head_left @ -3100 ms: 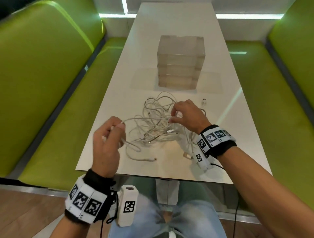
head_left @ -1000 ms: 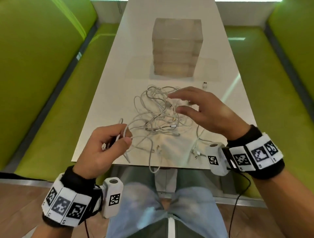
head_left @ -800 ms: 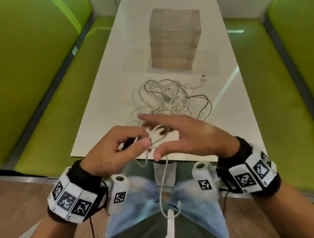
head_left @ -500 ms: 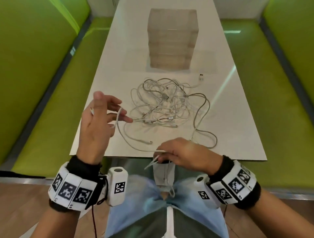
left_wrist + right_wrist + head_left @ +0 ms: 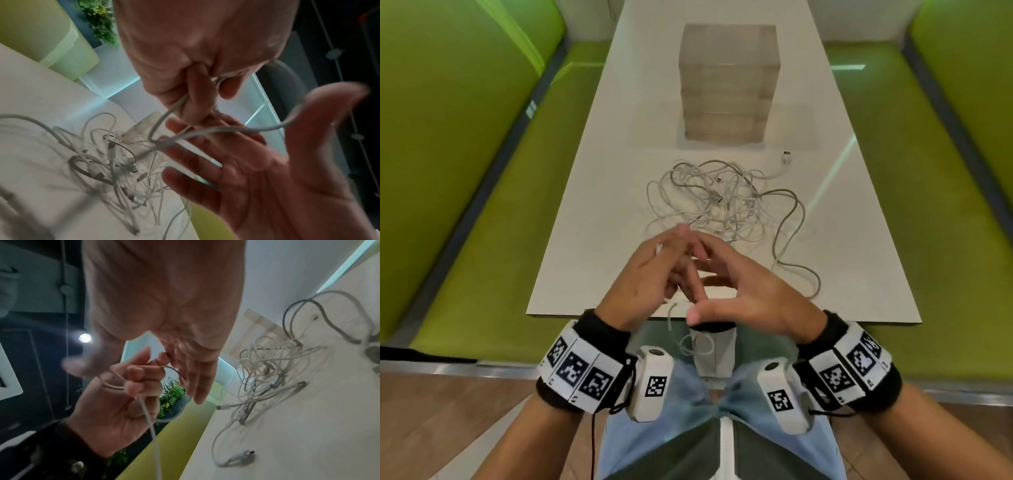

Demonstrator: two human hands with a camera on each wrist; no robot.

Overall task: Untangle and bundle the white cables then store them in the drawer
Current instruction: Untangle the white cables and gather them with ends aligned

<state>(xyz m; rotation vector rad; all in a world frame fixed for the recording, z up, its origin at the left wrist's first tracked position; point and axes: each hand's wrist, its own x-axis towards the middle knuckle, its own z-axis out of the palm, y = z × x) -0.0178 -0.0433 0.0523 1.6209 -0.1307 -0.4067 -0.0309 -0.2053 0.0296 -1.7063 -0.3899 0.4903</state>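
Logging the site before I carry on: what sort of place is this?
Probably an office lounge or cafe-style booth, not a workshop. A long white table runs between two padded lime-green benches, a translucent plastic drawer stack stands on it, and leafy plants show behind the seating in the left wrist view.

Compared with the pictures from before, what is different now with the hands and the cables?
The right hand left the tangle and came beside the left hand over the table's near edge. Its fingers are spread and the cable runs across them. The left hand still grips that cable. The drawer unit is unchanged.
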